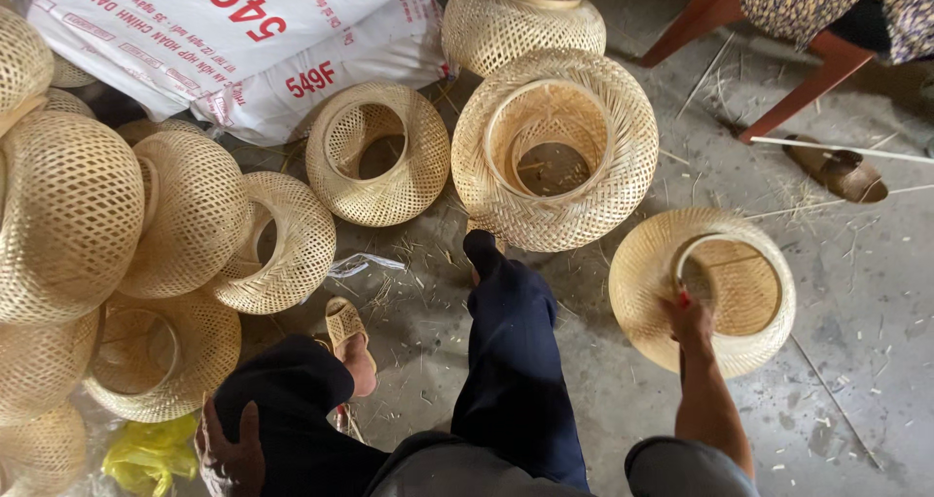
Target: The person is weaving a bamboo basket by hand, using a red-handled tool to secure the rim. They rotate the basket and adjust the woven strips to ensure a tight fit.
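The right hand [689, 317] grips the rim of a woven bamboo lampshade [702, 291], keeping it tilted on the concrete floor [856, 293]; the left hand [229, 448] rests flat on the knee [282, 380], holding nothing.

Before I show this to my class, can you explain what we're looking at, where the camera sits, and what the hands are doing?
The single picture comes from a camera on a seated person's head, looking down past their dark trousers. There is no machine, only bare hands. The right hand grips the rim of a round woven basket on the concrete floor. The left hand rests on the person's knee. More woven baskets lie around, with white sacks behind and a yellow bag at lower left.
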